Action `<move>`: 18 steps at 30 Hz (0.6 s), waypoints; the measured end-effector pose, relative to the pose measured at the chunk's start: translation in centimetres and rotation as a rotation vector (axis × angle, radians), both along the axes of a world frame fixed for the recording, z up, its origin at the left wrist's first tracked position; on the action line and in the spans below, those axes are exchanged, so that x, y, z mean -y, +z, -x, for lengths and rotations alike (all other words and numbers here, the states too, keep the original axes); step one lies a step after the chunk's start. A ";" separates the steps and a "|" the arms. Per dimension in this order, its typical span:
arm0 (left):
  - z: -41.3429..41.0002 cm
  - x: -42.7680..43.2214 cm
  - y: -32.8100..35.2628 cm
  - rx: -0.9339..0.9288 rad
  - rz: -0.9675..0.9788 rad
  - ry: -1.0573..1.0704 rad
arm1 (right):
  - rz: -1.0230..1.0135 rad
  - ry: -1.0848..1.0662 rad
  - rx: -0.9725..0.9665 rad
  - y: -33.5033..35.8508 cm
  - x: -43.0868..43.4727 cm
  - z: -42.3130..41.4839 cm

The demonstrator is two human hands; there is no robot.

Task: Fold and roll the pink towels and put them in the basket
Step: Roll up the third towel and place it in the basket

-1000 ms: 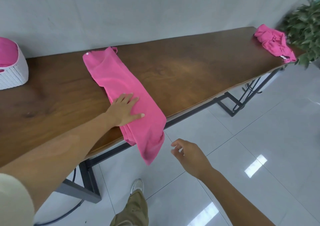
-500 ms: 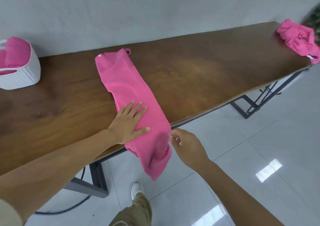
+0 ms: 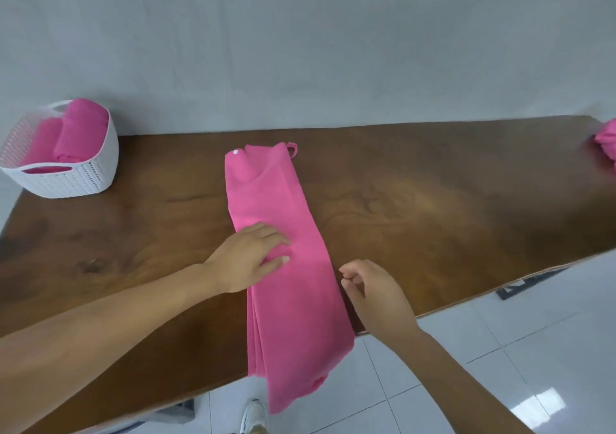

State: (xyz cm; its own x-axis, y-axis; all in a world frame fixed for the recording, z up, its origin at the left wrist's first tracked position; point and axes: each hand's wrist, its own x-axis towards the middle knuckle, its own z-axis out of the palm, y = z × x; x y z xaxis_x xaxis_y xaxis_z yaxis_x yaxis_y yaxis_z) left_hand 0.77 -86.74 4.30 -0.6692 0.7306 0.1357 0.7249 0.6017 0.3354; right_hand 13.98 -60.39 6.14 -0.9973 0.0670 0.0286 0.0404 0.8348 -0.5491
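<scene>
A pink towel, folded into a long narrow strip, lies across the brown wooden table, and its near end hangs over the front edge. My left hand presses flat on the strip's left side, fingers fairly straight. My right hand is at the strip's right edge with fingers curled; whether it pinches the cloth cannot be told. A white woven basket at the table's far left holds rolled pink towels. A crumpled pink towel shows at the far right edge.
A grey wall runs behind the table. White glossy floor tiles lie in front and to the right. My shoe shows below the table edge. Part of the dark metal table frame shows at the right.
The view swung left, bringing the basket further in. My right hand rose from below the table edge to the towel's right side. My left hand stays pressed on the towel.
</scene>
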 end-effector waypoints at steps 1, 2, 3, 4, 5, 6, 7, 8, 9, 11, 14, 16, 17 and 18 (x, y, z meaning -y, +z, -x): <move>1.4 0.2 0.0 -0.026 -0.016 0.032 | -0.004 0.010 0.000 0.0 -0.1 1.1; 2.8 0.5 0.0 -0.054 -0.030 0.074 | -0.005 0.022 0.005 0.1 -0.2 2.2; 4.3 0.8 0.1 -0.082 -0.042 0.125 | -0.007 0.035 0.009 0.2 -0.3 3.2; 5.7 1.1 0.1 -0.106 -0.055 0.184 | -0.007 0.045 0.012 0.2 -0.4 4.2; 7.2 1.4 0.1 -0.117 -0.068 0.253 | -0.007 0.052 0.013 0.3 -0.4 5.2; 8.7 1.7 0.1 -0.106 -0.077 0.333 | -0.007 0.052 0.014 0.3 -0.4 6.1; 10.2 2.0 0.1 -0.072 -0.077 0.425 | -0.005 0.048 0.018 0.3 -0.4 6.9; 11.8 2.3 0.0 -0.016 -0.064 0.525 | -0.001 0.042 0.023 0.2 -0.3 7.6; 13.4 2.6 -0.2 0.053 -0.045 0.622 | 0.003 0.040 0.023 0.1 -0.2 8.2; 16.2 3.0 -0.5 0.186 -0.010 0.768 | 0.017 0.037 0.024 -0.2 -0.1 9.2; 19.2 2.5 -0.7 0.326 -0.107 0.902 | 0.042 0.037 0.041 -0.7 0.2 10.4; 20.8 1.7 -0.6 0.450 -0.247 0.996 | 0.042 0.049 0.059 -0.6 0.3 11.1; 21.5 1.3 -0.6 0.537 -0.334 1.053 | 0.040 0.054 0.059 -0.5 0.4 11.6; 22.2 1.1 -0.5 0.629 -0.421 1.103 | 0.038 0.058 0.056 -0.4 0.4 12.2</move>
